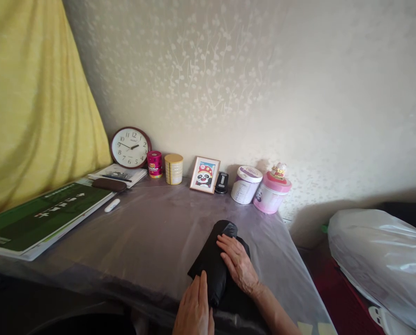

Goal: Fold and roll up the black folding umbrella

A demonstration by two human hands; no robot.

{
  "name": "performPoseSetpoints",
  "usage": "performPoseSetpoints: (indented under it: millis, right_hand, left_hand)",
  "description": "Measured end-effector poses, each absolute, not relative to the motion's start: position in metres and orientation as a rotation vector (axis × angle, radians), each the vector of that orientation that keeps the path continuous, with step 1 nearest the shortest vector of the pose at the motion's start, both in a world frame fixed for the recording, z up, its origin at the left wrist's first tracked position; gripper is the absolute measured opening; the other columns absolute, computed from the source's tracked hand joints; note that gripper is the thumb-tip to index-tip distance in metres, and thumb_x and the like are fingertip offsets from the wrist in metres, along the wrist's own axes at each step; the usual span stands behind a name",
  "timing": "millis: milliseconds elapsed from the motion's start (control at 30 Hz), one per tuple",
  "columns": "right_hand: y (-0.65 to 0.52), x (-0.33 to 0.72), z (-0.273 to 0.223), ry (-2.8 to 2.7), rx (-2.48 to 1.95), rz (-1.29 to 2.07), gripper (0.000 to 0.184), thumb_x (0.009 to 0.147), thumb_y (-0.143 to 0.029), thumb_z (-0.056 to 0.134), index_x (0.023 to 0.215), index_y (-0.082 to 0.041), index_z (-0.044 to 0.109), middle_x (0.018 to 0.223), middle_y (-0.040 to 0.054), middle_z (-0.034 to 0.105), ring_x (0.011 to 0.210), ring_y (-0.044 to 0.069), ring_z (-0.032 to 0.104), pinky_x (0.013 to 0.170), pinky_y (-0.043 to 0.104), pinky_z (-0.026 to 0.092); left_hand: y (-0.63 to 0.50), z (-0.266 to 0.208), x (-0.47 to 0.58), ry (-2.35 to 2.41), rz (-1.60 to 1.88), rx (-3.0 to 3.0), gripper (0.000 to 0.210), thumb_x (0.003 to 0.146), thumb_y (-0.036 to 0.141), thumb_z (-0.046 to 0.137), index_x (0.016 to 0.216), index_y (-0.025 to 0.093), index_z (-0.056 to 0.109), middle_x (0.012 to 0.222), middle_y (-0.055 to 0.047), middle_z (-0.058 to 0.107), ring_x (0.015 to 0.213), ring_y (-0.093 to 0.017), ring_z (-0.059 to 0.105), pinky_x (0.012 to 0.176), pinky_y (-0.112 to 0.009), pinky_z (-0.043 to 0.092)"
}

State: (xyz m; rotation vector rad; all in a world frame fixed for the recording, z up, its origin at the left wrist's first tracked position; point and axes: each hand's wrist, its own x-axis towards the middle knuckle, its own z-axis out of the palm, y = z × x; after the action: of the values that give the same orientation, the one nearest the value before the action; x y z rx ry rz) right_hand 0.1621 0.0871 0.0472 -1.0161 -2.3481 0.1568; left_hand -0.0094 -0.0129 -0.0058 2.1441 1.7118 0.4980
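Grey tbl [141, 232], clock [131, 147] w/ nos. incl. 12, hands [193, 302] [241, 266] apart, both flat on blk bundle [213, 258]

From my remote seat I have both hands low in view, bare and apart but near each other. My left hand [193, 304] comes in from the bottom edge, its fingers [203, 284] straight, held together and pointing away from me, the thumb lower down on the inner side; the left wrist is out of sight. My right hand [241, 266] reaches farther forward, palm down, fingers extended and gently bent toward the upper left. Its wrist [258, 289] shows creases, and the bare right forearm [277, 311] slants in from the lower right.
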Motion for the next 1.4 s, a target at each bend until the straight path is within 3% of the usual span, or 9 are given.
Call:
performPoseSetpoints:
  millis: [133, 300, 433, 667, 867, 1000, 1133, 1233, 1400]
  right_hand:
    - [0.128, 0.173, 0.04, -2.26, -1.168, 0.088, 0.037, 0.092, -0.026, 0.036, 0.126, -0.022, 0.049, 0.132, 0.0077, 0.05, 0.127, 0.021, 0.039, 0.104, 0.048, 0.032]
    - [0.142, 0.183, 0.043, -1.907, -1.412, 0.121, 0.04, 0.09, -0.034, 0.035, 0.119, -0.013, 0.054, 0.125, 0.0143, 0.056, 0.116, 0.024, 0.05, 0.1, 0.047, 0.037]
    - [0.115, 0.179, 0.041, -1.701, -1.449, 0.236, 0.04, 0.089, -0.038, 0.037, 0.118, -0.016, 0.054, 0.117, 0.0119, 0.061, 0.109, 0.022, 0.056, 0.094, 0.041, 0.044]
    - [0.092, 0.15, 0.018, -1.83, -1.326, 0.121, 0.038, 0.087, -0.035, 0.042, 0.118, -0.018, 0.055, 0.131, 0.0112, 0.05, 0.121, 0.024, 0.046, 0.1, 0.044, 0.039]
    - [0.115, 0.161, -0.001, -1.556, -1.53, 0.302, 0.041, 0.083, -0.034, 0.038, 0.111, -0.011, 0.057, 0.113, 0.0165, 0.063, 0.107, 0.026, 0.058, 0.094, 0.042, 0.045]
    - [0.114, 0.162, -0.003, -1.499, -1.567, 0.465, 0.043, 0.079, -0.03, 0.04, 0.111, -0.007, 0.057, 0.115, 0.018, 0.061, 0.109, 0.025, 0.057, 0.097, 0.036, 0.042]
    - [0.106, 0.162, 0.007, -1.479, -1.547, 0.607, 0.046, 0.079, -0.03, 0.04, 0.113, -0.005, 0.057, 0.117, 0.018, 0.06, 0.11, 0.025, 0.056, 0.096, 0.034, 0.041]
    - [0.098, 0.162, 0.014, -1.468, -1.508, 0.66, 0.044, 0.077, -0.03, 0.042, 0.111, -0.007, 0.059, 0.114, 0.0164, 0.062, 0.109, 0.024, 0.057, 0.094, 0.032, 0.042]
    - [0.092, 0.166, 0.021, -1.39, -1.372, 0.71, 0.041, 0.075, -0.036, 0.043, 0.102, -0.012, 0.063, 0.106, 0.0127, 0.067, 0.101, 0.024, 0.061, 0.089, 0.033, 0.045]
  left_hand:
    - [-0.015, -0.001, -0.008, 1.743, 0.483, 2.145, 0.066, 0.075, 0.014, 0.037, 0.138, 0.007, 0.021, 0.138, -0.016, 0.039, 0.125, -0.024, 0.04, 0.102, -0.036, 0.037]
    - [-0.015, -0.003, -0.006, 1.78, 0.516, 2.161, 0.067, 0.073, 0.015, 0.039, 0.138, 0.008, 0.023, 0.136, -0.015, 0.043, 0.123, -0.024, 0.043, 0.1, -0.036, 0.039]
    - [-0.014, -0.009, -0.006, 1.821, 0.565, 2.194, 0.068, 0.071, 0.014, 0.041, 0.137, 0.009, 0.026, 0.134, -0.014, 0.046, 0.121, -0.024, 0.046, 0.098, -0.035, 0.041]
    - [-0.007, -0.002, -0.008, 1.831, 0.398, 2.188, 0.069, 0.067, 0.012, 0.046, 0.134, 0.004, 0.031, 0.134, -0.016, 0.045, 0.121, -0.025, 0.045, 0.1, -0.032, 0.037]
    - [-0.005, 0.029, 0.001, 2.093, 0.152, 1.961, 0.075, 0.066, 0.011, 0.051, 0.136, 0.022, 0.028, 0.133, -0.015, 0.043, 0.12, -0.03, 0.044, 0.092, -0.04, 0.039]
    - [0.0, 0.043, 0.005, 2.041, 0.056, 1.79, 0.076, 0.071, 0.009, 0.048, 0.139, 0.024, 0.018, 0.13, -0.016, 0.045, 0.105, -0.025, 0.057, 0.083, -0.034, 0.042]
    - [0.003, 0.05, 0.004, 1.927, 0.123, 1.675, 0.071, 0.075, 0.009, 0.044, 0.14, 0.013, 0.014, 0.11, -0.017, 0.062, 0.102, -0.025, 0.06, 0.085, -0.032, 0.041]
    - [0.002, 0.054, -0.001, 1.9, 0.204, 1.667, 0.07, 0.076, 0.011, 0.044, 0.14, 0.011, 0.014, 0.106, -0.014, 0.065, 0.101, -0.022, 0.061, 0.085, -0.029, 0.041]
    - [-0.006, 0.067, -0.015, 1.728, 0.566, 1.646, 0.063, 0.071, 0.016, 0.048, 0.132, 0.016, 0.033, 0.11, -0.006, 0.063, 0.106, -0.016, 0.057, 0.086, -0.021, 0.04]
